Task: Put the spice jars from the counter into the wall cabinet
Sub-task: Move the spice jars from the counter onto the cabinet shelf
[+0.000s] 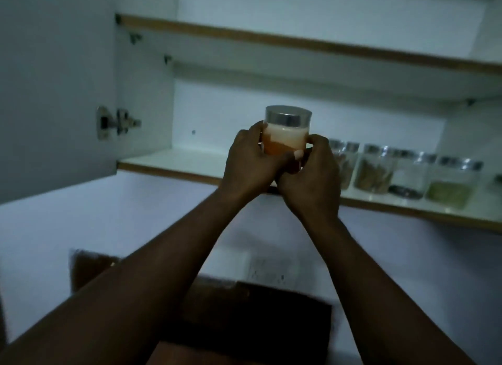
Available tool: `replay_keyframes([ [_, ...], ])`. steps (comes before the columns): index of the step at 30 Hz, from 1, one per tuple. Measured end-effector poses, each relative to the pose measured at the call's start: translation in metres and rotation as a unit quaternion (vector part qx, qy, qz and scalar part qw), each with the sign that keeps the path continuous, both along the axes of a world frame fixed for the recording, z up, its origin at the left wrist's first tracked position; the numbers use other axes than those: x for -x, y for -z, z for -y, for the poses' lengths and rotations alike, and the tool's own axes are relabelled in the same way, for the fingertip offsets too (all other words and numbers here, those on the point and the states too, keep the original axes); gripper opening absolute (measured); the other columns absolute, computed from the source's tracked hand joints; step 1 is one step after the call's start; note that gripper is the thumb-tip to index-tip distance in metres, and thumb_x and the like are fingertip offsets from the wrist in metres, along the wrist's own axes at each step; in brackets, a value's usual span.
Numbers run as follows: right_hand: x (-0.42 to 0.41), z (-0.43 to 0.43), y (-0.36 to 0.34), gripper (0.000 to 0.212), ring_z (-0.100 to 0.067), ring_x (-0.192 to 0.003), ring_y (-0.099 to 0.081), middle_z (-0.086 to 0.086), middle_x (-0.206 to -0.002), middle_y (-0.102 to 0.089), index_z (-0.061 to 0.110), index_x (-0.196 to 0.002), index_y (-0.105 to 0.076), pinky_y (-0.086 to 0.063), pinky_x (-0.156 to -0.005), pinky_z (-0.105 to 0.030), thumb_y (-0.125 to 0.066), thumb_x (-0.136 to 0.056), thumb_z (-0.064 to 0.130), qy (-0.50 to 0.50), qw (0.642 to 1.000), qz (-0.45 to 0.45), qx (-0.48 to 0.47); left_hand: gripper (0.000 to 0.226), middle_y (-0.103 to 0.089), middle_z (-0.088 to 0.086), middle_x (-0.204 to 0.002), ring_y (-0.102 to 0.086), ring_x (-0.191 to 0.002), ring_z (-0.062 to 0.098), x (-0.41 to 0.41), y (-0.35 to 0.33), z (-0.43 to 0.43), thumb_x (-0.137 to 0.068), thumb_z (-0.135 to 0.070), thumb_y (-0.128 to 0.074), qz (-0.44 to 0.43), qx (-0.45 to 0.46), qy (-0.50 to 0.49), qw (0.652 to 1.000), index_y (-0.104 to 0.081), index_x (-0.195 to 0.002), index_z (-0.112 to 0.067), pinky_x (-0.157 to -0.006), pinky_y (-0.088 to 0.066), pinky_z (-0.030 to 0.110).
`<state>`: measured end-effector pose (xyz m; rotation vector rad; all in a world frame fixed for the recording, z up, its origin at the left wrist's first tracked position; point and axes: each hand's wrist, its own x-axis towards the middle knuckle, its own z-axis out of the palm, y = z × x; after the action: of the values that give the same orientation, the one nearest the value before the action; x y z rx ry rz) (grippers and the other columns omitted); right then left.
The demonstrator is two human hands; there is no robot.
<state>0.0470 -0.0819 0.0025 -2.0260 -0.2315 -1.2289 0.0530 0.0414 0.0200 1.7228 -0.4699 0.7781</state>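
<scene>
Upright, lid up, the jar (285,136) sits gripped between left hand (248,163) and right hand (312,180).

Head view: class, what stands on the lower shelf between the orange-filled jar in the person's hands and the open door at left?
Nothing: the head view shows that stretch of lower shelf bare from the jar to the door.

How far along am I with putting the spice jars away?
Several jars already stand on the lower shelf. Left hand and right hand hold an orange-filled jar at its edge, not yet set down. The counter is hidden, so remaining jars are unknown.
</scene>
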Motion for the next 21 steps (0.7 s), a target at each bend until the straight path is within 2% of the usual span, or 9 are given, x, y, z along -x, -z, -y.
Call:
replay_keyframes([
  [2,-0.023,0.014,-0.03,0.073,-0.024,-0.097,-0.064,-0.002,-0.116,-0.062,0.023,-0.128,-0.044,-0.055,-0.073,-0.039,-0.069,-0.066,0.052,0.034,0.999,-0.025,0.016,0.079,-0.063,-0.008,-0.119,-0.064,-0.104,0.011,-0.026,-0.029,0.011,-0.069,-0.047,-0.087,-0.019,-0.009,0.015,1.0,-0.051,-0.136,-0.027,-0.086,-0.059,0.037],
  [5,-0.052,0.034,-0.04,0.073,-0.03,-0.098,-0.064,-0.006,-0.114,-0.064,0.018,-0.126,-0.046,-0.057,-0.076,-0.044,-0.078,-0.067,0.048,0.045,0.991,-0.117,0.053,0.081,-0.065,0.0,-0.123,-0.063,-0.101,0.016,-0.064,-0.033,0.028,-0.071,-0.038,-0.088,-0.085,-0.039,0.006,0.996,-0.044,-0.137,-0.02,-0.085,-0.057,0.033],
  [8,-0.07,0.052,-0.019,0.061,-0.029,-0.093,-0.065,-0.008,-0.106,-0.066,0.014,-0.118,-0.051,-0.055,-0.072,-0.038,-0.074,-0.073,0.047,0.056,0.979,-0.176,0.089,0.079,-0.065,0.007,-0.128,-0.063,-0.11,0.023,-0.094,-0.015,0.043,-0.074,-0.041,-0.085,-0.14,-0.101,0.001,0.985,-0.046,-0.138,-0.016,-0.093,-0.054,0.039],
  [11,-0.081,0.063,-0.001,0.042,-0.03,-0.09,-0.064,-0.01,-0.097,-0.065,0.01,-0.107,-0.057,-0.047,-0.064,-0.033,-0.065,-0.08,0.042,0.076,0.979,-0.161,0.097,0.081,-0.063,0.008,-0.131,-0.062,-0.113,0.025,-0.113,-0.005,0.05,-0.077,-0.046,-0.082,-0.162,-0.137,0.006,0.977,-0.046,-0.142,-0.015,-0.095,-0.053,0.038],
  [15,-0.086,0.064,0.0,0.041,-0.028,-0.09,-0.063,-0.01,-0.099,-0.064,0.01,-0.107,-0.058,-0.049,-0.067,-0.034,-0.065,-0.084,0.043,0.077,0.983,-0.148,0.082,0.075,-0.067,0.007,-0.126,-0.067,-0.106,0.025,-0.122,-0.003,0.047,-0.077,-0.045,-0.083,-0.17,-0.109,0.043,0.978,-0.051,-0.139,-0.017,-0.094,-0.056,0.043],
  [18,-0.081,0.061,0.0,0.047,-0.03,-0.098,-0.063,-0.013,-0.108,-0.064,0.008,-0.117,-0.055,-0.051,-0.073,-0.035,-0.068,-0.084,0.039,0.072,0.985,-0.139,0.071,0.072,-0.069,0.006,-0.121,-0.065,-0.104,0.022,-0.117,0.0,0.047,-0.076,-0.058,-0.079,-0.143,-0.166,-0.033,0.975,-0.057,-0.13,-0.014,-0.088,-0.053,0.035],
  [21,-0.066,0.057,0.01,0.051,-0.03,-0.107,-0.059,-0.013,-0.119,-0.061,0.01,-0.129,-0.052,-0.054,-0.08,-0.039,-0.069,-0.084,0.029,0.073,0.991,-0.088,0.07,0.086,-0.065,0.01,-0.126,-0.063,-0.111,0.026,-0.104,0.008,0.049,-0.074,-0.065,-0.077,-0.086,-0.206,-0.116,0.968,-0.049,-0.136,-0.012,-0.079,-0.043,0.03],
])
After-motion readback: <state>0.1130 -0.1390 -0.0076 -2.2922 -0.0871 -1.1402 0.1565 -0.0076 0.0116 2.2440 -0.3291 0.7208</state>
